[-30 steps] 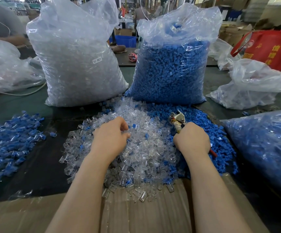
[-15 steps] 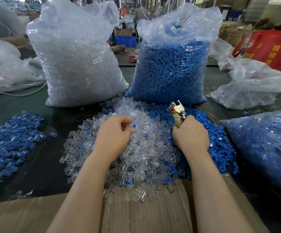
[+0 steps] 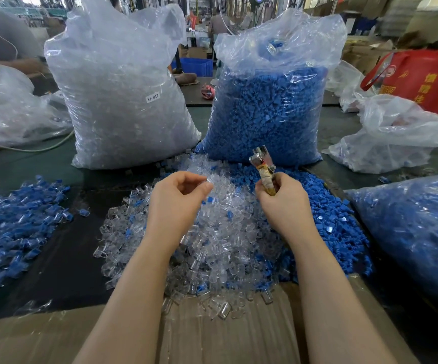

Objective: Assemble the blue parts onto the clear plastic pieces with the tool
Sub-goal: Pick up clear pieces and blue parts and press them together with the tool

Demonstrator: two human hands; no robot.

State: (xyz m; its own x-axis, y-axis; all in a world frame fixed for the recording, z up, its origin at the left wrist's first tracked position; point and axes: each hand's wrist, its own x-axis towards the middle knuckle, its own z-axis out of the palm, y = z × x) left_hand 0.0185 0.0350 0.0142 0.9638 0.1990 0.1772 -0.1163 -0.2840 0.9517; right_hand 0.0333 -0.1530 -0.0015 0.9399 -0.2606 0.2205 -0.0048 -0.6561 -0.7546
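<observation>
Assembly is looking far from over. Left hand is pinching what seems a clear piece at its fingertips, just above the clear pile. Right hand is clenching the tool, its metal head poking up beyond the fingers. Loose blue parts are lying just right of them; finished pieces are heaping well left.

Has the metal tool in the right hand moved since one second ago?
Yes. The tool in the right hand has risen toward the bag of blue parts; its head now overlaps the bag's bottom edge.
</observation>
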